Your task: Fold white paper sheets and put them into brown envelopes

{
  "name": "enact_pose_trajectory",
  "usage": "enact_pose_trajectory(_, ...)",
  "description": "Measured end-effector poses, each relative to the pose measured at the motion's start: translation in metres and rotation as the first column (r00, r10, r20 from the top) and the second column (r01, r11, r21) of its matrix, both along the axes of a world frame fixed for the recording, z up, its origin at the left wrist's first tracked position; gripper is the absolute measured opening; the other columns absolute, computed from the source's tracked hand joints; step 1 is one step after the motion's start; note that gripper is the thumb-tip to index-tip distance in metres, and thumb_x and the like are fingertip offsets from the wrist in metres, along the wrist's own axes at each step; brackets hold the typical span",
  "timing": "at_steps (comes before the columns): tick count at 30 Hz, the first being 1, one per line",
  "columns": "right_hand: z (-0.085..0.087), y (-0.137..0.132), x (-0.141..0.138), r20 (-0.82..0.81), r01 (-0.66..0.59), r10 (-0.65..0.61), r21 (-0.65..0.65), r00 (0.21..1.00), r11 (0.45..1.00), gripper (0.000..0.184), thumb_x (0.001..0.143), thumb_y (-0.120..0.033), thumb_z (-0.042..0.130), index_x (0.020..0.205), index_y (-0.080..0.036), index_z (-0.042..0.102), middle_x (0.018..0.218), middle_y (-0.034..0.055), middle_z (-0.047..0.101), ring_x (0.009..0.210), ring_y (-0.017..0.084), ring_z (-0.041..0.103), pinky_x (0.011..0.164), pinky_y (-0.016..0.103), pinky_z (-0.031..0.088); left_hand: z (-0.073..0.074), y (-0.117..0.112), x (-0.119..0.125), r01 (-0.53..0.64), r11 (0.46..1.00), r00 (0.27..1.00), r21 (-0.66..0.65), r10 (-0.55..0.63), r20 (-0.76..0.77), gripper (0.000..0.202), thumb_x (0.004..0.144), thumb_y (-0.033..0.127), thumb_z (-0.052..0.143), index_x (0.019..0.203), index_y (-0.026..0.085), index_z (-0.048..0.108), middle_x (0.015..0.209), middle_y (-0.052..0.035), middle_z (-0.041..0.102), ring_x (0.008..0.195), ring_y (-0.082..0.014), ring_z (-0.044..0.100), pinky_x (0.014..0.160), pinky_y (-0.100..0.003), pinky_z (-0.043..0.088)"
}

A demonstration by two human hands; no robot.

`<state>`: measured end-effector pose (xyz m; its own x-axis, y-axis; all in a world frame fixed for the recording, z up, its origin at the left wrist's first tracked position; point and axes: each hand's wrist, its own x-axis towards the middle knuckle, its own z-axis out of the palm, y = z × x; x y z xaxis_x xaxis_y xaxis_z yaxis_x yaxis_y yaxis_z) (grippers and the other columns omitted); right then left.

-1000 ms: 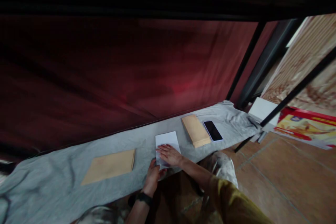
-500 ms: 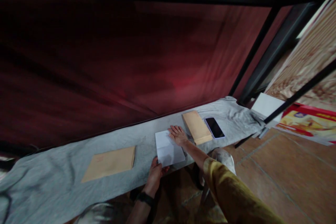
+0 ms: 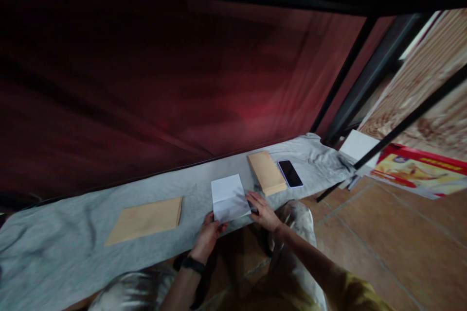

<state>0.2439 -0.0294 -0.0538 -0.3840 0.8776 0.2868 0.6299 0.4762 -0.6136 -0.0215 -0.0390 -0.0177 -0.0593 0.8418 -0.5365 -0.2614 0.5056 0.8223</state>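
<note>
A white sheet of paper (image 3: 229,194) with a crease across it lies on the cloth-covered surface in front of me. My left hand (image 3: 208,233) grips its near left corner, thumb above and fingers partly hidden under the edge. At the sheet's right edge is my right hand (image 3: 264,214), its fingers stretched out and apart; whether they touch the paper is hard to tell. Just beyond that hand rests a stack of brown envelopes (image 3: 267,172). Off to the left lie more brown envelopes (image 3: 146,221), flat on the cloth.
A phone (image 3: 290,173) lies right of the envelope stack. Grey cloth (image 3: 54,233) covers the narrow surface, with a dark red panel (image 3: 204,82) behind it. Dark metal bars (image 3: 343,75) slant down at the right, near a red and yellow box (image 3: 419,170) and tiled floor (image 3: 383,238).
My right hand has come off the sheet's far right corner and moved nearer to me, to its right edge. The left hand keeps its hold. The view has shifted slightly.
</note>
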Motion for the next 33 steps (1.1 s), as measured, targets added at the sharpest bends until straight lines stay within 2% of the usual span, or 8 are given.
enact_pose_trajectory(6,-0.002,0.016,-0.014,0.063,-0.128,0.129,-0.025,0.99,0.991,0.029,0.093,-0.023,0.061,0.119,-0.027,0.072,0.137,0.0042,0.064,0.132,0.021,0.054,0.119,0.046,0.032,-0.001,-0.008,-0.004,0.007,1.0,0.984,0.028,-0.002,-0.177,0.044,0.083,0.027,0.062,0.124,0.018,0.052,0.086,-0.0049,0.071,0.072,-0.0213,0.072,0.069,-0.037,0.059)
enact_pose_trajectory(9,-0.006,0.017,-0.016,0.034,-0.127,0.128,-0.031,0.991,0.991,0.026,0.092,-0.022,0.062,0.116,-0.027,0.073,0.133,0.005,0.067,0.127,0.02,0.059,0.117,0.044,0.035,-0.003,-0.012,-0.023,0.051,0.981,0.924,0.186,0.024,-0.383,0.041,0.084,0.026,0.057,0.124,0.019,0.058,0.11,-0.01,0.07,0.105,-0.0256,0.069,0.095,-0.045,0.055)
enact_pose_trajectory(12,-0.006,0.019,-0.017,-0.011,-0.089,0.088,-0.046,0.996,0.995,0.023,0.09,-0.022,0.065,0.111,-0.027,0.075,0.127,0.0048,0.07,0.123,0.02,0.062,0.113,0.043,0.04,-0.009,-0.014,-0.043,0.421,0.8,0.744,0.428,-0.034,-0.667,0.043,0.082,0.016,0.052,0.123,0.023,0.065,0.14,-0.0082,0.059,0.138,-0.0241,0.048,0.119,-0.048,0.033)
enact_pose_trajectory(14,-0.004,0.022,-0.018,-0.037,-0.035,0.032,-0.07,0.999,0.997,0.019,0.09,-0.023,0.067,0.106,-0.026,0.075,0.119,0.0051,0.074,0.117,0.021,0.065,0.108,0.041,0.045,-0.013,-0.013,-0.052,0.624,0.655,0.613,0.426,-0.073,-0.786,0.043,0.084,0.016,0.051,0.123,0.025,0.066,0.147,-0.0057,0.054,0.144,-0.0239,0.039,0.122,-0.05,0.029)
enact_pose_trajectory(16,0.0,0.025,-0.021,-0.031,0.017,-0.02,-0.1,0.999,0.995,0.016,0.091,-0.026,0.066,0.105,-0.024,0.075,0.113,0.0055,0.075,0.111,0.021,0.067,0.102,0.039,0.048,-0.016,-0.008,-0.056,0.693,0.607,0.537,0.389,-0.075,-0.84,0.037,0.087,0.021,0.053,0.121,0.026,0.068,0.143,-0.0056,0.059,0.142,-0.0242,0.043,0.119,-0.051,0.035)
enact_pose_trajectory(20,0.011,0.033,-0.033,0.084,0.148,-0.138,-0.134,0.987,0.98,0.018,0.096,-0.031,0.059,0.103,-0.02,0.071,0.109,0.0074,0.075,0.105,0.022,0.068,0.096,0.035,0.049,-0.012,0.012,-0.051,0.666,0.68,0.451,0.306,-0.041,-0.892,0.026,0.092,0.034,0.052,0.106,0.023,0.072,0.118,-0.0072,0.072,0.118,-0.0228,0.062,0.106,-0.044,0.048)
enact_pose_trajectory(26,0.023,0.047,-0.06,0.31,0.415,-0.355,-0.157,0.882,0.896,0.026,0.103,-0.031,0.044,0.111,-0.019,0.066,0.108,0.008,0.074,0.104,0.021,0.068,0.093,0.031,0.047,-0.002,0.04,-0.034,0.557,0.815,0.352,0.162,-0.056,-0.934,0.027,0.096,0.032,0.045,0.089,0.02,0.068,0.089,-0.0058,0.074,0.087,-0.0197,0.068,0.083,-0.032,0.052)
enact_pose_trajectory(33,0.026,0.061,-0.078,0.401,0.54,-0.45,-0.143,0.798,0.83,0.032,0.102,-0.034,0.044,0.113,-0.015,0.067,0.103,0.0144,0.075,0.093,0.026,0.073,0.083,0.033,0.051,0.002,0.055,-0.014,0.41,0.912,0.221,0.001,-0.099,-0.97,0.025,0.097,0.029,0.044,0.094,0.017,0.066,0.094,-0.0102,0.074,0.089,-0.0206,0.069,0.08,-0.029,0.048)
